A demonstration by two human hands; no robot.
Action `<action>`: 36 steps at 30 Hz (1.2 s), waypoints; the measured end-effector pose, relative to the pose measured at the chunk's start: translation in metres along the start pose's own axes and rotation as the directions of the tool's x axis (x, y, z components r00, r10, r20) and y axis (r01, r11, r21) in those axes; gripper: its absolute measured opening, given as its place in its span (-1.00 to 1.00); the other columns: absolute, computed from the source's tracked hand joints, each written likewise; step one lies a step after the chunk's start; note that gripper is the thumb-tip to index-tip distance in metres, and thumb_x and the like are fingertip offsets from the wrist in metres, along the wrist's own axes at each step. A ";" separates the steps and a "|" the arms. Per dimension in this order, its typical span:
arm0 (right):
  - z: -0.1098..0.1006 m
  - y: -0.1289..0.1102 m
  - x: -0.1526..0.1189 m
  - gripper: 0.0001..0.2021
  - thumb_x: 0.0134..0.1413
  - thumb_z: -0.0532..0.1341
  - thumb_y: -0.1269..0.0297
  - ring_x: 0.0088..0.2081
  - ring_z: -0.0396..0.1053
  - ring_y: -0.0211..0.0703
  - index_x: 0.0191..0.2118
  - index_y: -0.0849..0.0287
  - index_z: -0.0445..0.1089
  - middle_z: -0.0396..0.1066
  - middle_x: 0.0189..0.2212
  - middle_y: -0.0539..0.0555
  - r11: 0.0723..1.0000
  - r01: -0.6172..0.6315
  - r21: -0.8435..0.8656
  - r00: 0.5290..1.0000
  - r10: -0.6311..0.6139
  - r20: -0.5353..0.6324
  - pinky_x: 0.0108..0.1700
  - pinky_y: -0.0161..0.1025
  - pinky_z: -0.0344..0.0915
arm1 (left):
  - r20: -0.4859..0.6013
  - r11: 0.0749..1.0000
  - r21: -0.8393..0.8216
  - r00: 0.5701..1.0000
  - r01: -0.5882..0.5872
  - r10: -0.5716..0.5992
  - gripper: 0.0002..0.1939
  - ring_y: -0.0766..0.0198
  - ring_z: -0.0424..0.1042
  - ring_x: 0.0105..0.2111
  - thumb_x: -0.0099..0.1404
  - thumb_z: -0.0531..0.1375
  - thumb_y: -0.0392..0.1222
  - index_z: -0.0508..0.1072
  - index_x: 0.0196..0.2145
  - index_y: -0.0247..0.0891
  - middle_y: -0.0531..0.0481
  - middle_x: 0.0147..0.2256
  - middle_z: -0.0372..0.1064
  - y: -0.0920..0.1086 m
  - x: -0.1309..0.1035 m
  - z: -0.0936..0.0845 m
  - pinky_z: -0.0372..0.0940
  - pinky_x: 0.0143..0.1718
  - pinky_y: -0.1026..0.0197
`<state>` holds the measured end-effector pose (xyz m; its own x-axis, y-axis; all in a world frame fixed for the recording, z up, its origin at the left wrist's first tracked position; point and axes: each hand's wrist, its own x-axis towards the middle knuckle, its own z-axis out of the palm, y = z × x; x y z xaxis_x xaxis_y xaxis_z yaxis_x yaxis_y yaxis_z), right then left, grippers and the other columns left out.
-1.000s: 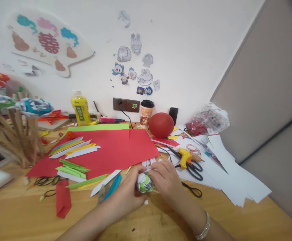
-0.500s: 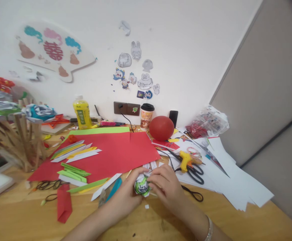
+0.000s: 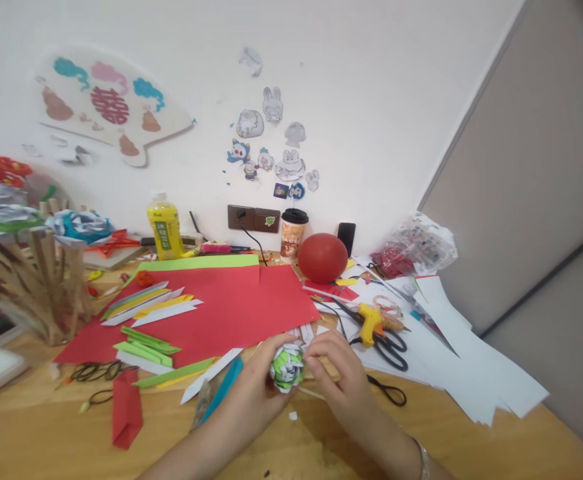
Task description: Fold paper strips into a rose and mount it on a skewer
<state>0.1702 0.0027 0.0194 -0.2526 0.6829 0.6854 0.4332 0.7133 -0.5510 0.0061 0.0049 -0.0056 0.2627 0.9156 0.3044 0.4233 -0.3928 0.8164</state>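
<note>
A green-and-white paper flower [image 3: 287, 368] with crumpled, layered petals sits in my left hand [image 3: 256, 383], whose fingers and thumb wrap round its left side. My right hand [image 3: 339, 377] is at the flower's right edge, fingers curled and fingertips pinched together; whether they hold a petal or a small scrap cannot be made out. A thin pale stick [image 3: 314, 395] shows below, between the flower and my right hand. On the wood under the flower lies a small white paper scrap [image 3: 293, 415]. A blue paper strip [image 3: 224, 389] lies beside my left wrist.
Red paper [image 3: 231, 303] spreads behind my hands, with folded paper strips [image 3: 146, 307] on it. To the right are a yellow glue gun [image 3: 371, 325], black-handled scissors [image 3: 391, 351], white paper [image 3: 491, 360] and a red balloon [image 3: 322, 258]. Wrapped sticks [image 3: 46, 280] stand left.
My right fingertips have drawn slightly right, off the front of the flower, so more of it shows. The flower has turned a little in my left hand. The pale stick now shows.
</note>
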 end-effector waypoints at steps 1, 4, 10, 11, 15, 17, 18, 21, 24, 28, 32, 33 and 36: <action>0.000 0.000 0.001 -0.84 0.19 0.07 0.33 -0.33 0.30 -0.17 -0.40 0.14 0.34 0.34 -0.43 0.03 0.999 -0.023 0.031 1.000 0.023 0.001 -0.27 -0.23 0.25 | 0.002 1.000 0.000 1.000 -0.023 0.023 -0.55 0.16 0.35 -0.06 0.10 0.18 -0.32 0.23 -0.03 -0.12 -0.05 -0.05 0.34 0.001 0.000 0.000 0.28 -0.06 0.16; -0.002 0.001 0.002 -0.86 0.15 0.14 0.29 -0.32 0.33 -0.18 -0.40 0.14 0.38 0.36 -0.42 0.02 0.995 -0.058 0.086 0.998 0.054 0.039 -0.25 -0.24 0.26 | 0.005 0.997 0.025 0.997 -0.077 0.077 -0.53 0.15 0.34 -0.05 0.11 0.16 -0.36 0.24 -0.02 -0.10 -0.04 -0.04 0.33 0.003 -0.001 -0.001 0.27 -0.05 0.16; -0.003 0.005 0.003 -0.90 0.09 0.20 0.26 -0.31 0.33 -0.17 -0.38 0.12 0.44 0.38 -0.41 0.02 0.997 -0.061 0.046 0.997 0.058 0.052 -0.24 -0.24 0.26 | 0.069 0.983 0.123 0.989 -0.139 0.131 -0.47 0.12 0.28 0.00 0.11 0.12 -0.41 0.18 0.04 -0.12 -0.08 -0.02 0.30 0.002 -0.003 -0.004 0.20 0.01 0.10; -0.003 0.006 0.003 -0.90 0.09 0.21 0.26 -0.31 0.33 -0.17 -0.39 0.12 0.44 0.38 -0.41 0.02 0.998 -0.059 0.034 0.997 0.057 0.059 -0.24 -0.24 0.25 | 0.085 0.982 0.131 0.988 -0.136 0.126 -0.46 0.12 0.28 0.00 0.11 0.12 -0.42 0.17 0.04 -0.13 -0.09 -0.02 0.30 0.002 -0.003 -0.004 0.20 0.01 0.10; -0.004 0.007 0.004 -0.88 0.12 0.18 0.30 -0.32 0.32 -0.18 -0.41 0.14 0.42 0.38 -0.43 0.01 1.000 -0.023 -0.011 0.996 0.024 0.086 -0.24 -0.23 0.23 | 0.143 0.982 0.143 0.984 -0.127 0.106 -0.45 0.11 0.26 0.01 0.09 0.09 -0.45 0.19 0.03 -0.14 -0.09 -0.01 0.30 0.005 -0.002 -0.007 0.19 0.01 0.09; -0.004 0.007 0.005 -0.85 0.16 0.14 0.32 -0.33 0.31 -0.18 -0.40 0.15 0.40 0.37 -0.43 0.02 0.999 0.022 -0.039 0.994 -0.018 0.106 -0.24 -0.22 0.23 | 0.162 0.983 0.134 0.981 -0.125 0.103 -0.45 0.12 0.25 0.02 0.09 0.08 -0.47 0.19 0.03 -0.14 -0.09 0.00 0.29 0.005 -0.002 -0.008 0.18 0.02 0.08; -0.005 0.006 0.006 -0.84 0.17 0.12 0.33 -0.33 0.30 -0.18 -0.40 0.15 0.38 0.37 -0.43 0.02 0.998 0.044 -0.053 0.992 -0.038 0.118 -0.24 -0.22 0.23 | 0.168 0.984 0.125 0.980 -0.127 0.105 -0.45 0.12 0.24 0.03 0.09 0.07 -0.47 0.18 0.04 -0.14 -0.09 0.01 0.28 0.005 -0.002 -0.008 0.17 0.03 0.07; -0.005 0.006 0.006 -0.84 0.18 0.09 0.35 -0.33 0.30 -0.19 -0.39 0.15 0.36 0.36 -0.43 0.02 0.993 0.079 -0.093 0.989 -0.066 0.135 -0.25 -0.22 0.24 | 0.177 0.987 0.088 0.977 -0.135 0.118 -0.44 0.11 0.23 0.04 0.09 0.07 -0.47 0.17 0.05 -0.14 -0.10 0.03 0.26 0.005 -0.003 -0.007 0.15 0.04 0.06; -0.004 0.005 0.004 -0.86 0.18 0.10 0.35 -0.33 0.30 -0.17 -0.38 0.15 0.36 0.37 -0.42 0.03 0.984 0.093 -0.155 0.992 -0.077 0.102 -0.24 -0.21 0.24 | 0.164 0.988 0.079 0.979 -0.136 0.121 -0.45 0.11 0.24 0.03 0.09 0.06 -0.48 0.18 0.04 -0.14 -0.10 0.01 0.28 0.004 -0.004 -0.007 0.17 0.02 0.08; -0.001 0.005 0.002 -0.82 0.20 0.06 0.36 -0.35 0.28 -0.17 -0.39 0.17 0.36 0.38 -0.43 0.04 0.973 0.114 -0.202 0.989 -0.093 0.111 -0.26 -0.20 0.23 | 0.170 0.987 0.074 0.977 -0.146 0.132 -0.44 0.14 0.24 0.03 0.08 0.06 -0.49 0.17 0.04 -0.12 -0.07 0.01 0.27 0.002 -0.003 -0.006 0.16 0.04 0.10; -0.001 0.007 0.000 -0.82 0.21 0.07 0.36 -0.35 0.29 -0.18 -0.36 0.17 0.38 0.40 -0.42 0.04 0.970 0.133 -0.201 0.987 -0.111 0.118 -0.26 -0.21 0.23 | 0.174 0.986 0.083 0.977 -0.143 0.127 -0.42 0.17 0.23 0.04 0.08 0.05 -0.51 0.16 0.04 -0.12 -0.06 0.02 0.26 0.003 -0.002 -0.006 0.15 0.05 0.13; -0.001 0.007 0.000 -0.83 0.20 0.08 0.36 -0.35 0.29 -0.18 -0.36 0.17 0.38 0.41 -0.42 0.04 0.968 0.142 -0.206 0.987 -0.121 0.109 -0.26 -0.20 0.23 | 0.172 0.986 0.086 0.977 -0.141 0.125 -0.42 0.17 0.23 0.04 0.08 0.04 -0.51 0.16 0.04 -0.12 -0.06 0.02 0.26 0.004 -0.002 -0.006 0.15 0.05 0.13; -0.001 0.007 0.000 -0.85 0.18 0.10 0.38 -0.35 0.28 -0.18 -0.38 0.18 0.37 0.41 -0.42 0.03 0.971 0.124 -0.204 0.990 -0.108 0.087 -0.25 -0.20 0.21 | 0.179 0.987 0.077 0.976 -0.140 0.124 -0.41 0.17 0.23 0.05 0.08 0.04 -0.51 0.15 0.05 -0.11 -0.06 0.03 0.26 0.006 -0.003 -0.007 0.15 0.05 0.13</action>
<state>0.1736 0.0077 0.0160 -0.3724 0.6129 0.6969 0.5661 0.7450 -0.3527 0.0019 0.0005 0.0023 0.4642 0.8296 0.3104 0.4482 -0.5222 0.7255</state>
